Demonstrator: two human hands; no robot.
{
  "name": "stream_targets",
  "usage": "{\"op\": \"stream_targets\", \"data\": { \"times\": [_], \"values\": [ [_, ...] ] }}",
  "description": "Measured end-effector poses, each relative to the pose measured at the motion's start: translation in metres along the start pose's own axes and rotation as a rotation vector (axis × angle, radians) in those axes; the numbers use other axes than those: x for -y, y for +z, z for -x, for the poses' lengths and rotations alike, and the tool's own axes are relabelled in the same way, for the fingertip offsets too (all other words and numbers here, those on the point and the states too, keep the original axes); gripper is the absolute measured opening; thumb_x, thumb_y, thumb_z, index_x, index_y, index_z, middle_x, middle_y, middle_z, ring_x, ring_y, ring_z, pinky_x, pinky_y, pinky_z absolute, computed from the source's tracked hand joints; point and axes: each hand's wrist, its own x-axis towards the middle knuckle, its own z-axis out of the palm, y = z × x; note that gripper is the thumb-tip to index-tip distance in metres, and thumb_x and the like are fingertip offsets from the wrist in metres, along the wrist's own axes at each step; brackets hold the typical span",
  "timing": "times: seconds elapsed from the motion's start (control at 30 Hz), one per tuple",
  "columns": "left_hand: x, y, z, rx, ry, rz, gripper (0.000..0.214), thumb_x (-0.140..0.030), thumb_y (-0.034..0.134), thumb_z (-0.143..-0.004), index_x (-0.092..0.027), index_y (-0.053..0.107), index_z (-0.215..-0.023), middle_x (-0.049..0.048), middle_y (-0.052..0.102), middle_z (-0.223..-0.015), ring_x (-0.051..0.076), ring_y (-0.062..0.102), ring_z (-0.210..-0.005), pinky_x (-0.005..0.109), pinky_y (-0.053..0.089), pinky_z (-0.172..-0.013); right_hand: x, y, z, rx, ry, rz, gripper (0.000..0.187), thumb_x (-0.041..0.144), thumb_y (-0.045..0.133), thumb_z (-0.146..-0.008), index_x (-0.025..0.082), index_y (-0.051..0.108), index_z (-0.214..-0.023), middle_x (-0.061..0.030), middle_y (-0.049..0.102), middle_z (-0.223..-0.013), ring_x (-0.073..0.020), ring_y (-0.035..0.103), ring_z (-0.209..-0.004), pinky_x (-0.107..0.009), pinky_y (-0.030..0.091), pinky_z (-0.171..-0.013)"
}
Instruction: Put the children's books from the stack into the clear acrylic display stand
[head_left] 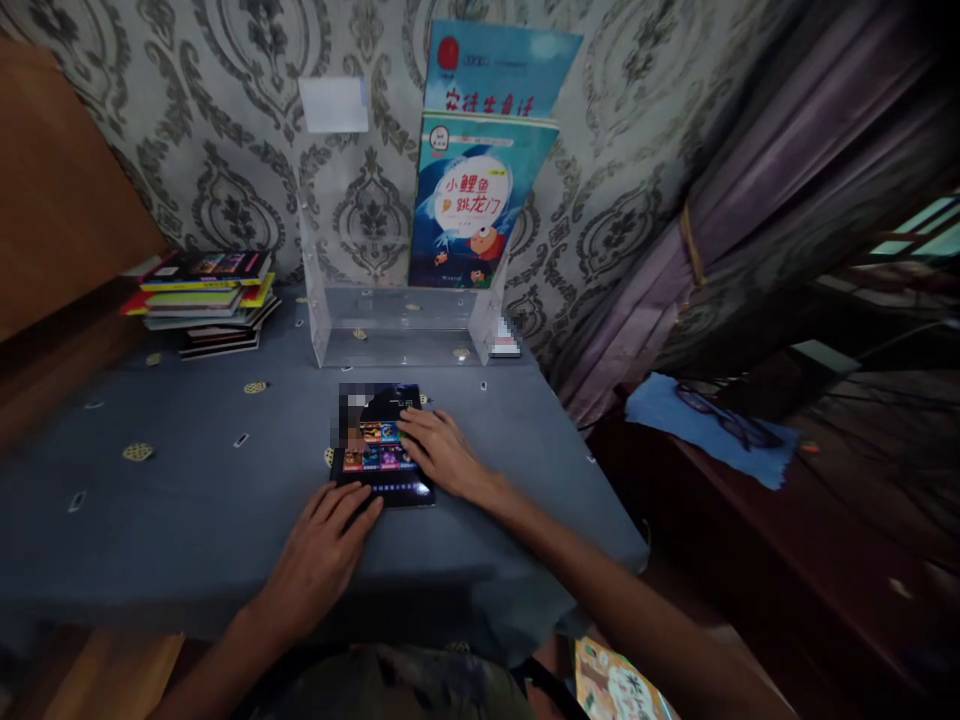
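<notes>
A thin dark book [384, 460] with a grid of small colourful pictures on its glossy cover lies flat on the blue tablecloth. My left hand [322, 545] rests at its lower left corner, fingers stretched onto the edge. On the right side of the cover lies my right hand [444, 452], its fingers flat and pointing left. Neither hand is closed around anything. Behind the book stands a clear acrylic display rack [401, 347]. It bears a blue picture book [450, 255] on its right half, with another blue book [510, 75] upright above.
A stack of books [214, 300] sits at the table's back left. A white label [334, 105] is at the rack's upper left. To the right, glasses [724, 415] lie on a blue cloth [667, 412]. An orange book [619, 685] is low at the right, below the table edge.
</notes>
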Motion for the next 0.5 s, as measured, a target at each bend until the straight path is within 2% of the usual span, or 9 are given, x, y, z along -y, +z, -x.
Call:
{"op": "stream_targets", "data": {
  "times": [0.1, 0.2, 0.37, 0.5],
  "values": [
    [0.0, 0.0, -0.001, -0.008, -0.002, -0.013, 0.044, -0.004, 0.045, -0.092, -0.018, 0.06, -0.131, 0.011, 0.069, -0.124, 0.026, 0.061, -0.119, 0.05, 0.053, -0.102, -0.021, 0.0, -0.028, -0.01, 0.082, 0.014, 0.036, 0.024, 0.051, -0.101, 0.016, 0.063, -0.135, -0.0153, 0.059, -0.145, -0.0254, 0.052, -0.139, -0.052, 0.037, -0.117],
    [-0.002, -0.001, -0.002, -0.028, 0.002, -0.023, 0.041, -0.005, 0.044, -0.094, -0.017, 0.061, -0.129, 0.012, 0.069, -0.123, 0.026, 0.062, -0.117, 0.05, 0.054, -0.1, -0.035, 0.0, -0.039, -0.038, 0.097, 0.009, 0.037, 0.023, 0.048, -0.101, 0.018, 0.062, -0.135, -0.0135, 0.061, -0.144, -0.0241, 0.054, -0.136, -0.049, 0.041, -0.114],
    [-0.008, -0.001, -0.007, -0.043, -0.097, -0.018, 0.027, -0.016, 0.046, -0.099, -0.019, 0.066, -0.117, 0.0119, 0.069, -0.119, 0.026, 0.064, -0.113, 0.051, 0.054, -0.101, -0.036, -0.001, -0.033, -0.063, 0.093, 0.047, 0.037, 0.024, 0.048, -0.101, 0.015, 0.063, -0.134, -0.0145, 0.063, -0.141, -0.0252, 0.057, -0.129, -0.046, 0.043, -0.11],
    [-0.005, -0.003, -0.012, -0.039, -0.17, -0.02, 0.025, -0.024, 0.043, -0.102, -0.02, 0.067, -0.103, 0.0103, 0.07, -0.112, 0.025, 0.067, -0.104, 0.05, 0.055, -0.098, -0.029, -0.008, -0.014, -0.09, 0.121, 0.113, 0.033, 0.027, 0.051, -0.101, 0.014, 0.067, -0.127, -0.0155, 0.068, -0.13, -0.0281, 0.059, -0.12, -0.048, 0.045, -0.104]
  ]
}}
